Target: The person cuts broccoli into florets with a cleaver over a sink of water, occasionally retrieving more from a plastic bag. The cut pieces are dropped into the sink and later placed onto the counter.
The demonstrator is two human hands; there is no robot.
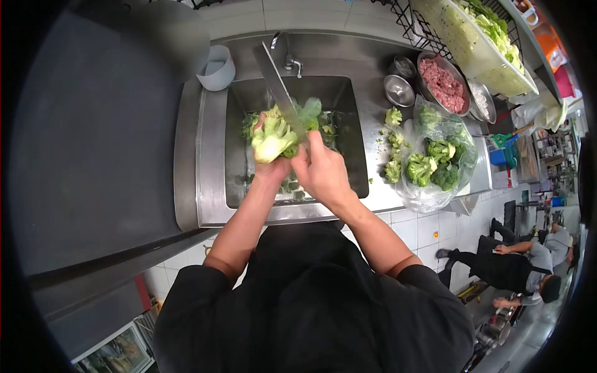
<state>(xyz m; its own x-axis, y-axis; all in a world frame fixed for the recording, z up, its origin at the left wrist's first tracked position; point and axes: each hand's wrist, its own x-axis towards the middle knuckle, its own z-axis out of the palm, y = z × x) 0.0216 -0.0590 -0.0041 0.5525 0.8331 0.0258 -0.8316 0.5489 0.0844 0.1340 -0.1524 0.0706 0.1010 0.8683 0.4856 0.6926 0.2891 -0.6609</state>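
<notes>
steel knife trims broccoli above sink rim.

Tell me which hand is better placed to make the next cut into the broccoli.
Right, most likely: the right hand grips the knife with its blade against the broccoli, which the left hand holds over the sink.

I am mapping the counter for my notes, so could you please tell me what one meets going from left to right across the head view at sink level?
Grey cup → sink → left hand with a broccoli piece → right hand holding the knife → loose florets → bag of broccoli.
</notes>
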